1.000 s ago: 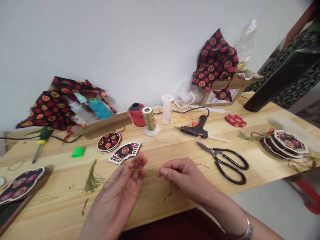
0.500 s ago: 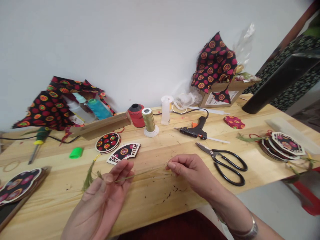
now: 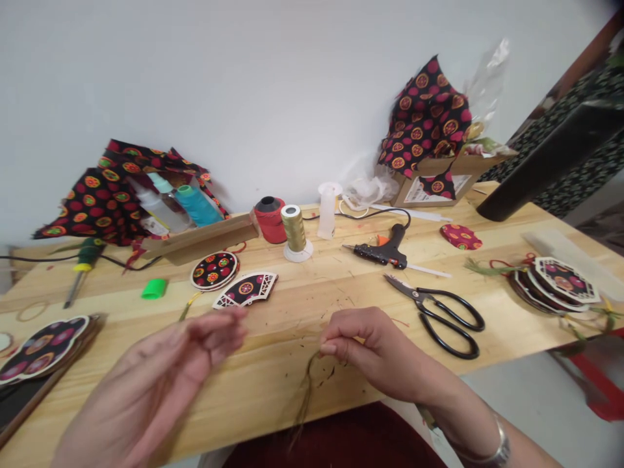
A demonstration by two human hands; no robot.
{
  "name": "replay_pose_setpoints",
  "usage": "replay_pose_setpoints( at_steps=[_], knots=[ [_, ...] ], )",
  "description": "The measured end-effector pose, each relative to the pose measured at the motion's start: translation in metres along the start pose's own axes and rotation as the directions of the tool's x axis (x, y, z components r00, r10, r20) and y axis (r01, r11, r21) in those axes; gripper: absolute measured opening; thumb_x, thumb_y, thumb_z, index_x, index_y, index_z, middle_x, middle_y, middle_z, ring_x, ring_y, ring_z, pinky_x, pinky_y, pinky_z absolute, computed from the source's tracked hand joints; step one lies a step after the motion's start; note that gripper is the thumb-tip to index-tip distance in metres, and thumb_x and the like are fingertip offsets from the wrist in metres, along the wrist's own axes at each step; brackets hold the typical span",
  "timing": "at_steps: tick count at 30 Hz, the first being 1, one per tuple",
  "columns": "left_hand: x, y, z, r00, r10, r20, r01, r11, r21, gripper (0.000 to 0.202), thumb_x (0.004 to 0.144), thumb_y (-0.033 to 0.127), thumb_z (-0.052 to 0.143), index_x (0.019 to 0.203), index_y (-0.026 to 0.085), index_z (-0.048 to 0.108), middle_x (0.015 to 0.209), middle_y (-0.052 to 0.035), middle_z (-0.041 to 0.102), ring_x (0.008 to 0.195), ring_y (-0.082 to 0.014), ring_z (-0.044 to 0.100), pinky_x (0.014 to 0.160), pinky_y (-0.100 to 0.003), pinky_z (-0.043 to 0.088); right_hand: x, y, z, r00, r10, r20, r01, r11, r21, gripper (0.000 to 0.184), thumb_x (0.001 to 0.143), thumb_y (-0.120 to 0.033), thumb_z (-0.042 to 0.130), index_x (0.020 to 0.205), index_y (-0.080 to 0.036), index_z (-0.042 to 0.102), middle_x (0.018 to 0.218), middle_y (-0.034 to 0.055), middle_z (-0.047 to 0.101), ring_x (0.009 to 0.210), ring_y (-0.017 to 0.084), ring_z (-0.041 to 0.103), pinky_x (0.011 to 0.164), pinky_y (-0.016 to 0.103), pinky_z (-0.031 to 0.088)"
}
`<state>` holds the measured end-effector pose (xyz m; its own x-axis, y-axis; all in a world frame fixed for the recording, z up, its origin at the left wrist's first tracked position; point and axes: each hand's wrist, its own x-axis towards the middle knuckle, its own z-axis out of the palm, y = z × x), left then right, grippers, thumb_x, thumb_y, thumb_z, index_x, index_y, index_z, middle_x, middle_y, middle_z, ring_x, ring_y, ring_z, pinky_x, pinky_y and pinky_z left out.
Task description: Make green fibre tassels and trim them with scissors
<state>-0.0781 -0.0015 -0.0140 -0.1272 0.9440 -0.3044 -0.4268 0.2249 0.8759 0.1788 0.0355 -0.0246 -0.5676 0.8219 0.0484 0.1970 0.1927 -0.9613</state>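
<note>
Just left of the scissors (image 3: 417, 296), the right hand (image 3: 368, 348) pinches green thread (image 3: 308, 383) that dangles past the near edge of the table (image 3: 234, 409). Well left of the scissors, the left hand (image 3: 166, 370) is released, fingers loosely bent, apart from the thread. Behind the scissors lies a glue gun (image 3: 383, 253); to their right, stacked ornaments (image 3: 560, 283).
</note>
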Motion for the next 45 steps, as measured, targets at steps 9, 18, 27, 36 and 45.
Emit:
replay_pose_setpoints(
  at_steps=[9,18,27,36,45],
  knots=[
    [-0.004,-0.031,0.07,0.975,-0.09,0.205,-0.036,0.841,0.54,0.029,0.083,0.038,0.056,0.103,0.025,0.071,0.109,-0.0068,0.071,0.105,-0.0274,0.06,0.097,-0.042,0.041,-0.001,-0.009,0.001,0.992,-0.098,0.077,0.115,0.958,-0.263,0.018,0.088,-0.01,0.051,0.074,-0.016,0.062,0.072,-0.0021,0.062,0.068,0.008,0.054,0.067,0.017,0.038],
    [-0.007,-0.037,0.069,0.942,-0.269,0.202,0.072,0.748,0.659,0.038,0.083,0.043,0.052,0.115,0.026,0.066,0.084,-0.0044,0.068,0.085,-0.0228,0.059,0.071,-0.031,0.048,-0.001,-0.01,-0.001,0.986,-0.063,0.155,0.121,0.907,-0.404,0.019,0.085,-0.006,0.051,0.073,-0.015,0.063,0.075,-0.0003,0.067,0.075,0.01,0.059,0.073,0.019,0.041],
    [-0.004,-0.043,0.07,0.924,-0.289,0.249,0.066,0.764,0.641,0.031,0.084,0.04,0.053,0.105,0.024,0.069,0.048,0.0078,0.044,0.046,-0.0088,0.037,0.045,-0.02,0.028,-0.003,-0.011,-0.004,0.981,-0.075,0.177,0.137,0.917,-0.375,0.019,0.084,-0.004,0.051,0.081,-0.015,0.066,0.081,-0.0009,0.068,0.077,0.009,0.06,0.074,0.018,0.04],
    [-0.006,-0.044,0.072,0.893,-0.395,0.217,0.237,0.821,0.52,0.023,0.082,0.035,0.059,0.094,0.02,0.071,0.059,0.0051,0.052,0.041,-0.0037,0.032,0.041,-0.02,0.017,-0.004,-0.011,-0.008,0.985,-0.076,0.154,0.139,0.879,-0.457,0.016,0.088,-0.016,0.052,0.083,-0.016,0.067,0.076,-0.0005,0.066,0.073,0.01,0.057,0.069,0.02,0.039],
    [-0.004,-0.048,0.07,0.887,-0.435,0.152,0.337,0.837,0.431,0.022,0.077,0.035,0.064,0.086,0.017,0.071,0.054,0.0058,0.049,0.038,-0.0032,0.028,0.038,-0.02,0.013,-0.003,-0.001,-0.016,0.99,-0.126,0.064,0.141,0.867,-0.478,0.016,0.089,-0.018,0.053,0.082,-0.016,0.067,0.075,0.0008,0.065,0.072,0.011,0.056,0.068,0.022,0.039]
  ],
)
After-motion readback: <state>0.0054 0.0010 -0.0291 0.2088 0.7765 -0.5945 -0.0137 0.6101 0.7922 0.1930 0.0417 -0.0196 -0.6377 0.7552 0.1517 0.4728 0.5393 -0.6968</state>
